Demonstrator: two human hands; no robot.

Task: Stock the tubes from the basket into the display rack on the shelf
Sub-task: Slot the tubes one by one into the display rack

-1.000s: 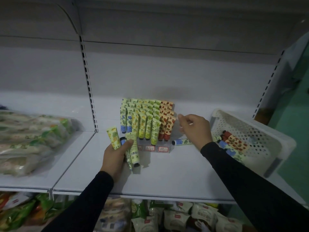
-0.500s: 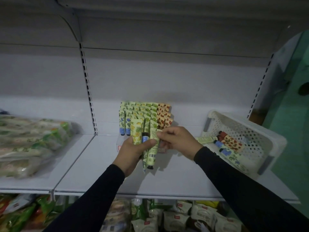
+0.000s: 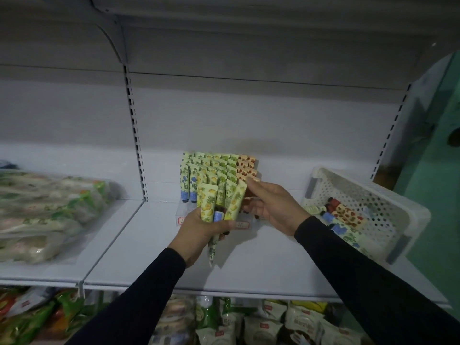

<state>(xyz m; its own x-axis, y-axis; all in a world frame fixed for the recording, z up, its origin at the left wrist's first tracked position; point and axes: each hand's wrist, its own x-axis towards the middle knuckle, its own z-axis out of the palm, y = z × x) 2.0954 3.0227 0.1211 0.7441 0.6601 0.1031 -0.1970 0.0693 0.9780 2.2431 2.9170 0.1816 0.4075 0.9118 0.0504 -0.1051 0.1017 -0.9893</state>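
Both hands have come together in front of the rack [image 3: 219, 175] since a second ago, when our right hand [image 3: 272, 207] was out near the basket [image 3: 398, 207] and our left hand [image 3: 199, 232] sat lower on the shelf [image 3: 149, 245] with its bundle. We judge that this puts us past the fetch and into sorting: a tube is being picked from the bundle to go into a row.

Going from large to small: the shelf carries the rack at its back, in the middle, and the basket at its right end, tipped towards us with several tubes [image 3: 346, 215] left inside, so the stocking is not finished. The rack is already dense with upright tubes, blue-print ones at its left, green and yellow in the middle, red at the right.

Our left hand is clenched around a bundle [image 3: 211, 207] of tubes just before the rack. Its yellow-print tubes stand nearly upright, long axes leaning a little, flat crimped ends up. One green-print tube in the same grasp points the other way, its long axis running down below the hand, narrow end lowest.

Our right hand's fingers [image 3: 251, 188] pinch the top corner of the rightmost tube [image 3: 236, 202] in the bundle, which leans to the right with its flat end up. We judge it will need little turning to drop into a row, though the downward tube will need flipping.
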